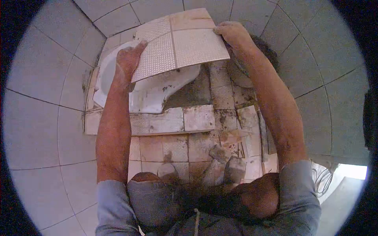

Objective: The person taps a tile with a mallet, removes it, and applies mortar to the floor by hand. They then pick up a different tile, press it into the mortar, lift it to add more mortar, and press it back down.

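Note:
A large pale tile (177,43) with a honeycomb-textured face is held up in both hands, tilted, above a white squat toilet pan (147,96). My left hand (131,59) is closed on its left edge, the thumb lying on the textured face. At the tile's right edge, near the upper corner, my right hand (233,36) grips with the thumb in front and the other fingers mostly hidden behind. The tile covers much of the pan; the pan's left rim and front part show below it. Dark grey mortar (191,90) lies beside the pan on the right.
A tiled step (173,120) runs in front of the pan. Broken tile pieces (248,135) lie on the floor at right, near my feet. Behind my right forearm is a dark round bucket-like container (240,72). Grey tiled walls (35,118) close in on both sides.

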Available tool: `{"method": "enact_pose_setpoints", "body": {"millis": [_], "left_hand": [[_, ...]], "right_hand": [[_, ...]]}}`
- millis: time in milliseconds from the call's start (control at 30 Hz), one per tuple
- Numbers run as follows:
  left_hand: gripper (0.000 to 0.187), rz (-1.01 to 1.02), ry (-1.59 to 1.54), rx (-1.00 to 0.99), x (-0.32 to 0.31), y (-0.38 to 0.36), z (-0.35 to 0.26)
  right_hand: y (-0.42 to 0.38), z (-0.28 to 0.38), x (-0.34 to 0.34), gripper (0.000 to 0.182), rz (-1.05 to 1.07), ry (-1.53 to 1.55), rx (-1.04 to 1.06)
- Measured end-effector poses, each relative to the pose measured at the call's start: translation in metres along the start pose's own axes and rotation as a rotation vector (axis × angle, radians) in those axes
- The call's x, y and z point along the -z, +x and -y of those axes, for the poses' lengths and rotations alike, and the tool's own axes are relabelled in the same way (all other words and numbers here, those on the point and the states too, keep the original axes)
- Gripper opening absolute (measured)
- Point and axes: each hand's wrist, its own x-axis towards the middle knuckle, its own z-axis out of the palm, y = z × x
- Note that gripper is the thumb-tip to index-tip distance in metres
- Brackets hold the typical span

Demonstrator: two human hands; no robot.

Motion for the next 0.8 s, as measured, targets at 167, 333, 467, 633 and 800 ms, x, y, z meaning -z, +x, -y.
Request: {"method": "enact_pose_setpoints", "body": {"millis": [167, 333, 467, 633, 800], "left_hand": [[0.064, -0.156, -0.152, -0.068, -0.040, 0.007, 0.032], [0.064, -0.315, 0.065, -0.236, -0.101, -0.011, 0.080], [0.063, -0.161, -0.088, -0.029, -0.073, -0.045, 0.021], [0.061, -0.165, -0.193, 0.046, -0.076, -0.057, 0.008], [0.063, -0.072, -0.064, 0.090, -0.074, -0.054, 0.010]], "right_hand": [[-0.037, -0.003, -0.008, 0.029, 0.029, -0.111, -0.074], [-0.079, -0.028, -0.031, 0.029, 0.183, -0.227, -0.166], [-0.091, -0.054, -0.050, 0.027, 0.109, -0.080, -0.361], [-0.091, -0.058, -0.055, 0.027, 0.147, -0.075, -0.367], [-0.096, -0.068, -0.065, 0.032, 0.134, -0.094, -0.429]]}}
